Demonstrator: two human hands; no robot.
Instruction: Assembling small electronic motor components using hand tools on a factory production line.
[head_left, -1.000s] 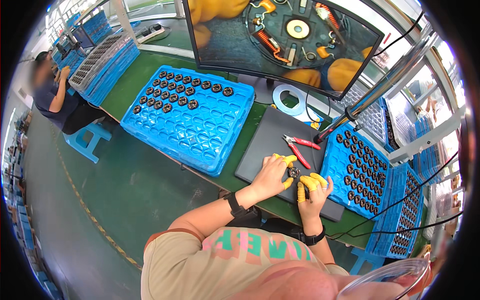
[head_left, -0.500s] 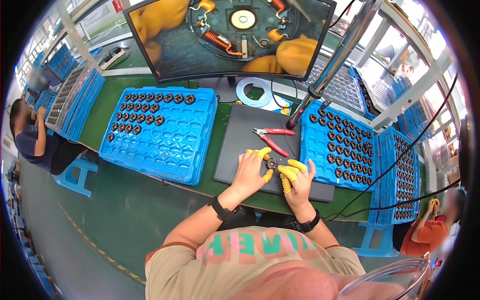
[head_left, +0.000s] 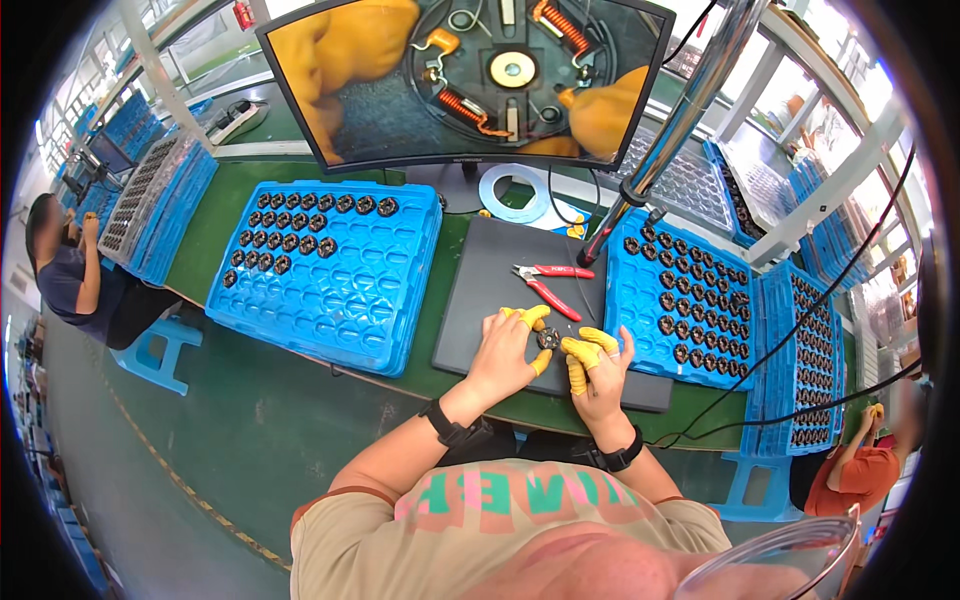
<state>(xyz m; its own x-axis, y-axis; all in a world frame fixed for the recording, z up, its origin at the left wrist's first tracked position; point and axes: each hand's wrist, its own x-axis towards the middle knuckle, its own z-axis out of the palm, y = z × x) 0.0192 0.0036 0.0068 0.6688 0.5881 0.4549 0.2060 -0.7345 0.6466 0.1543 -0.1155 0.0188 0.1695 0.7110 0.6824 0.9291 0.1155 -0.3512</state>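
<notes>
A small round black part with copper coils (head_left: 548, 338) lies on the dark grey mat (head_left: 490, 262). My left hand (head_left: 500, 355), with yellow finger cots, holds it between thumb and forefinger from the left. From the right, my right hand (head_left: 598, 375), also in yellow cots, has its fingers bent together at the part's edge; whatever they grip is too small to make out. Red-handled cutting pliers (head_left: 550, 283) rest just beyond my hands. A monitor (head_left: 480, 80) shows the part enlarged, with two coils and yellow fingertips on both sides.
A blue tray (head_left: 330, 335) with several rows of round parts sits at left. Another filled blue tray (head_left: 630, 310) is at right, beside stacked trays (head_left: 765, 380). A metal stand pole (head_left: 655, 135) rises behind the mat. Black cables (head_left: 790, 350) hang at right. People work at both sides.
The whole view has shifted slightly. On the monitor the part has moved right, and the right fingertip now reaches the part's right side. My left hand keeps its grip.
</notes>
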